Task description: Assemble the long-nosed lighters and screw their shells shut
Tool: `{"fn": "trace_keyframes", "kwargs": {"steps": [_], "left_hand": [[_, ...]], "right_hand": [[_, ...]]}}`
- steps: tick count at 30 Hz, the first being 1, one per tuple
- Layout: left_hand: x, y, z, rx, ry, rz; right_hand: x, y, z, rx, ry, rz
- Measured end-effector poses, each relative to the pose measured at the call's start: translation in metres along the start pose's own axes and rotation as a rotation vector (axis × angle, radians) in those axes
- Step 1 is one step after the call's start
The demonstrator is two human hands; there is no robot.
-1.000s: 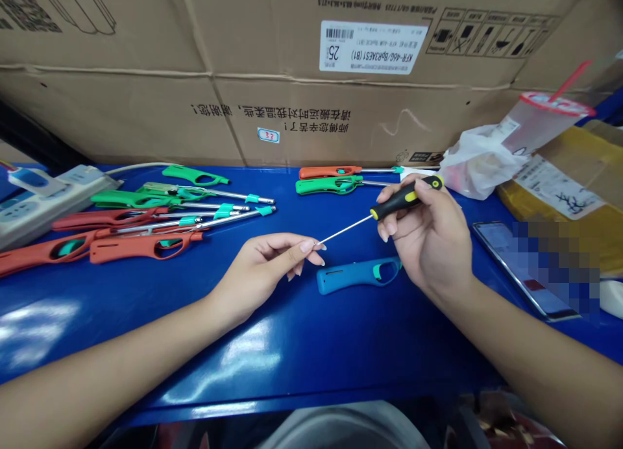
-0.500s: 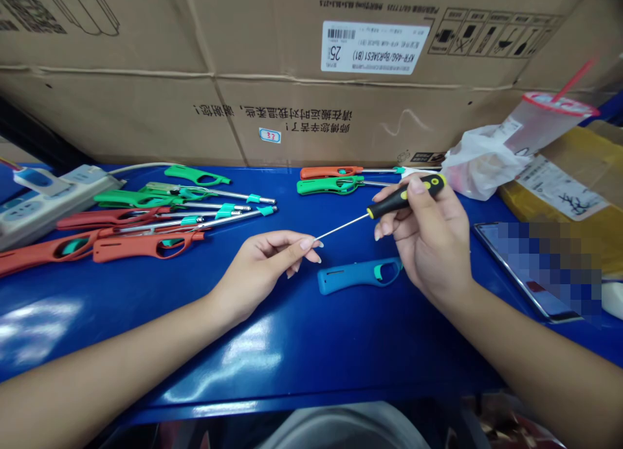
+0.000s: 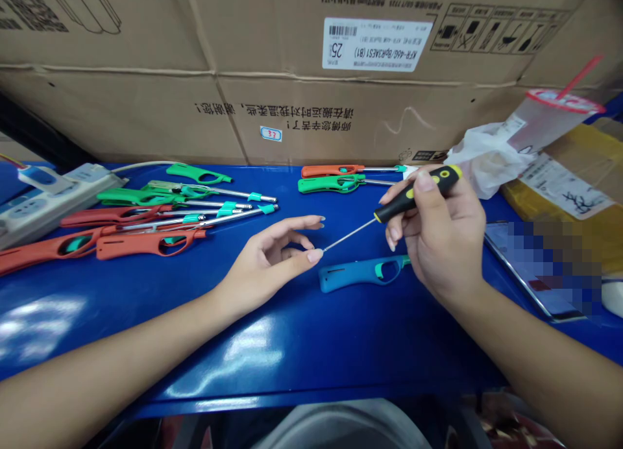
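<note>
The right hand [image 3: 440, 238] is closed around a screwdriver [image 3: 413, 196], with the thumb pressed on top of its handle and the fingers curled beneath. The handle is stubby matte black plastic with yellow patches and a rounded yellow end. From it a thin, bright steel shaft slants down and to the left above the table [image 3: 302, 351], a glossy deep-blue surface with soft white glare. The shaft's tip ends right at the thumb tip of the left hand [image 3: 270, 261] — whether metal and skin actually touch cannot be told. That hand is open and holds nothing. Its palm is turned up and inward, the fingers are loosely spread with long pale nails, and the forefinger stretches out above the thumb.

Just below the shaft, between the two hands, lies a blue handle [image 3: 357, 274] — a smooth plastic lighter grip, long and slightly curved, with a teal trigger in its loop. It lies flat on the table, one end tucked under the right hand's fingers.

To the left sits a loose heap of lighters [image 3: 146, 218], with red and green plastic grips, thin metal tubes and teal collars. Beside it is a white power strip [image 3: 48, 196]. A pair of lighters [image 3: 335, 178], one red and one green, lies side by side at the foot of a creased brown cardboard box [image 3: 146, 111] bearing a white label. At the right are a crumpled white plastic bag [image 3: 481, 160] and a clear cup [image 3: 540, 121] with a red straw.
</note>
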State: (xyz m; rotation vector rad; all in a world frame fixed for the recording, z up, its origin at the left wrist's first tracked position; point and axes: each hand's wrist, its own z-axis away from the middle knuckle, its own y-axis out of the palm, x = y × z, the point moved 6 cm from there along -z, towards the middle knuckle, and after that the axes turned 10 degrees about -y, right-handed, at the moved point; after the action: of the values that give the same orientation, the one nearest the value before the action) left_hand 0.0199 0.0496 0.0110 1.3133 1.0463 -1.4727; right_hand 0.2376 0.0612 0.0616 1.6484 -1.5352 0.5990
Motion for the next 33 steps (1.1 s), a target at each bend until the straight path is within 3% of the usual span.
{"fn": "trace_keyframes", "kwargs": {"steps": [8, 12, 15, 18, 33], "left_hand": [[-0.002, -0.004, 0.000, -0.102, 0.062, -0.371], [-0.006, 0.005, 0.005, 0.014, 0.220, -0.481], [-0.007, 0.015, 0.013, 0.122, 0.361, -0.685], [-0.006, 0.022, 0.018, 0.195, 0.419, -0.843], [-0.001, 0.023, 0.017, 0.277, 0.457, -0.857]], "right_hand": [[0.014, 0.014, 0.012, 0.206, -0.021, 0.045], [0.018, 0.014, 0.016, 0.246, -0.070, 0.095], [0.020, 0.015, 0.017, 0.277, -0.090, 0.119], [0.021, 0.016, 0.017, 0.309, -0.102, 0.130], [0.021, 0.015, 0.025, 0.433, -0.141, 0.164]]}}
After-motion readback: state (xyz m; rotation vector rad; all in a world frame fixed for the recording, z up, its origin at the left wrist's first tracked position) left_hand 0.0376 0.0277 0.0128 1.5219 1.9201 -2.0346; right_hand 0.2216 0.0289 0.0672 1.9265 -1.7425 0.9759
